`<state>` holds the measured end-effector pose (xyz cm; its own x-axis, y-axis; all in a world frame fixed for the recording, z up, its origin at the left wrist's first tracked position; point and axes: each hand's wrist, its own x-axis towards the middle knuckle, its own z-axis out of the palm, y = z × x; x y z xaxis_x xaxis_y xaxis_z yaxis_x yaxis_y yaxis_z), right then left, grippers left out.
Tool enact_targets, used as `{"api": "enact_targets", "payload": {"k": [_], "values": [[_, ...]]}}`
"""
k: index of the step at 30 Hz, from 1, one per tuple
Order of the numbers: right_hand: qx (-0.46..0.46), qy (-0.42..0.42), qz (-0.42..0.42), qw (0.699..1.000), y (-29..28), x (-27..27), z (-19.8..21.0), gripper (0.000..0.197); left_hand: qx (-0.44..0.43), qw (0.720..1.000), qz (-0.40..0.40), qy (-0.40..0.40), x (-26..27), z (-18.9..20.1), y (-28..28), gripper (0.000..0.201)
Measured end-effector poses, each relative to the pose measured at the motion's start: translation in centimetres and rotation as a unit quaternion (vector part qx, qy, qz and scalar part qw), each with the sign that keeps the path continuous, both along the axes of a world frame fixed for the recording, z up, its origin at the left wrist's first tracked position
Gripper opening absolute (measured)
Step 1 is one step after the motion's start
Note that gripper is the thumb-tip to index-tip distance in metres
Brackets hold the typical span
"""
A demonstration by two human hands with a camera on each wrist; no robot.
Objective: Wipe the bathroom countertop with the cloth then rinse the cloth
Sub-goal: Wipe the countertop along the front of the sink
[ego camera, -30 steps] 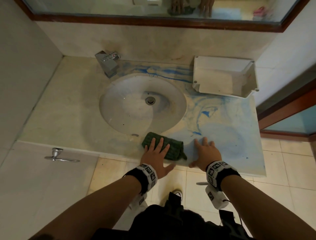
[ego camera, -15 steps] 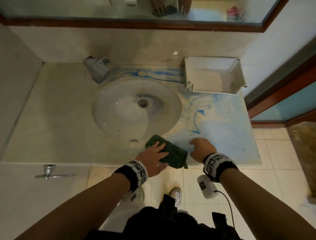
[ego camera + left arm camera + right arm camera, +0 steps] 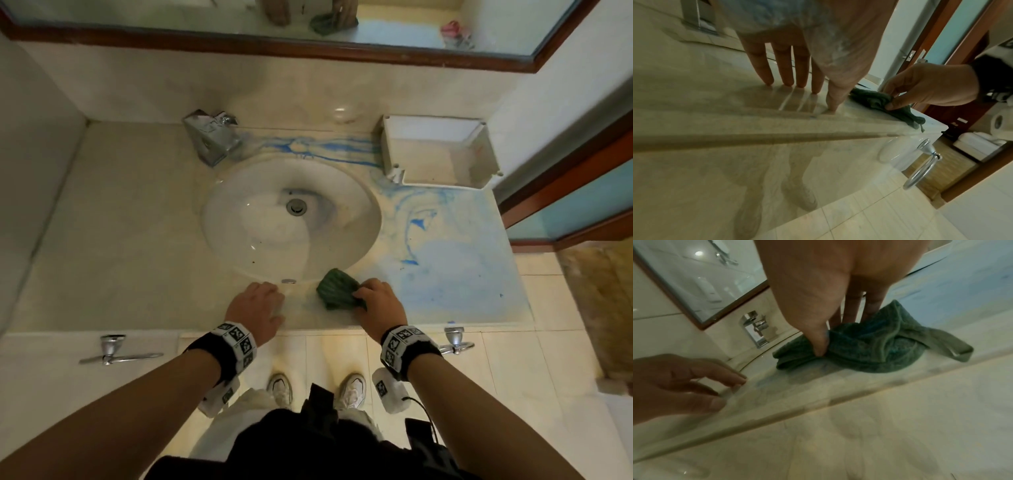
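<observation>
A crumpled dark green cloth [image 3: 337,289] [image 3: 875,99] [image 3: 869,350] lies on the beige countertop [image 3: 130,240] at the sink's front rim. My right hand [image 3: 375,301] [image 3: 920,87] [image 3: 830,331] pinches it between thumb and fingers. My left hand [image 3: 255,308] [image 3: 797,84] [image 3: 694,381] rests left of the cloth, straight fingertips touching the counter near its front edge. Blue smears [image 3: 445,260] cover the counter to the right of the round white sink [image 3: 291,219]. A chrome tap [image 3: 210,138] [image 3: 754,327] stands behind the sink at the left.
A white open box [image 3: 442,156] sits at the back right of the counter. A wood-framed mirror [image 3: 308,31] runs along the wall above. Chrome towel holders [image 3: 116,353] [image 3: 920,164] hang on the counter's front face. A wooden door frame [image 3: 565,178] stands to the right.
The cloth passed from under my left hand to my right hand, which now pinches it bunched up. My left hand slid left onto the bare counter.
</observation>
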<state>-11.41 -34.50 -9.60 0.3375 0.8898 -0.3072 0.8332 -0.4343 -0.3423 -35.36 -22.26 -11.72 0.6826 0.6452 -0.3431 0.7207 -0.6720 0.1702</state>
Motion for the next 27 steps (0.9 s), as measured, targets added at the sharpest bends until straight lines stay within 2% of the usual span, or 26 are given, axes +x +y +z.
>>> {"api": "enact_targets", "payload": {"k": [2,5,7,9,10,12,14,15,17,19,21,23,25,27], "values": [[0.007,0.023,-0.028,0.999,0.2,0.0,0.2,0.024,0.015,1.000,0.004,-0.002,0.0,0.0,-0.3,0.038],[0.020,0.104,-0.076,0.991,0.9,-0.1,1.7,0.020,0.008,1.000,-0.003,-0.001,0.7,0.5,0.1,0.038],[0.004,0.179,-0.100,0.979,1.3,-0.4,3.2,0.018,-0.041,0.999,0.006,-0.019,1.4,0.7,0.8,0.049],[0.004,0.293,-0.143,0.945,1.6,-1.0,4.6,0.018,-0.135,0.984,0.056,-0.101,2.6,1.5,1.4,0.060],[0.009,0.355,-0.168,0.919,1.7,-1.3,5.0,0.019,-0.195,0.961,0.095,-0.169,3.2,2.1,1.5,0.063],[0.012,0.468,-0.220,0.856,1.9,-1.8,5.4,0.020,-0.314,0.895,0.160,-0.274,4.5,3.9,1.6,0.066],[0.017,0.534,-0.267,0.802,2.0,-2.2,5.4,0.023,-0.387,0.847,0.195,-0.309,5.2,5.3,1.9,0.053],[0.020,0.543,-0.284,0.790,2.1,-2.3,5.3,0.025,-0.412,0.828,0.213,-0.314,5.3,5.6,2.0,0.044],[0.025,0.541,-0.303,0.785,2.1,-2.5,5.0,0.026,-0.447,0.797,0.254,-0.316,5.2,5.8,2.1,0.028],[0.021,0.536,-0.313,0.784,1.9,-2.9,4.5,0.024,-0.436,0.797,0.273,-0.317,4.8,5.7,2.0,0.019],[0.020,0.506,-0.303,0.807,1.9,-3.4,3.9,0.025,-0.431,0.792,0.288,-0.322,4.6,5.9,1.8,0.016],[0.049,0.460,-0.280,0.841,1.9,-4.0,3.8,0.038,-0.424,0.792,0.301,-0.321,4.4,6.3,1.9,0.015],[0.096,0.405,-0.263,0.871,2.0,-4.7,4.2,0.044,-0.386,0.818,0.291,-0.310,4.2,6.6,2.2,0.013],[0.114,0.394,-0.234,0.881,2.3,-5.4,4.7,0.044,-0.321,0.870,0.240,-0.288,4.2,7.2,2.4,0.012]]}}
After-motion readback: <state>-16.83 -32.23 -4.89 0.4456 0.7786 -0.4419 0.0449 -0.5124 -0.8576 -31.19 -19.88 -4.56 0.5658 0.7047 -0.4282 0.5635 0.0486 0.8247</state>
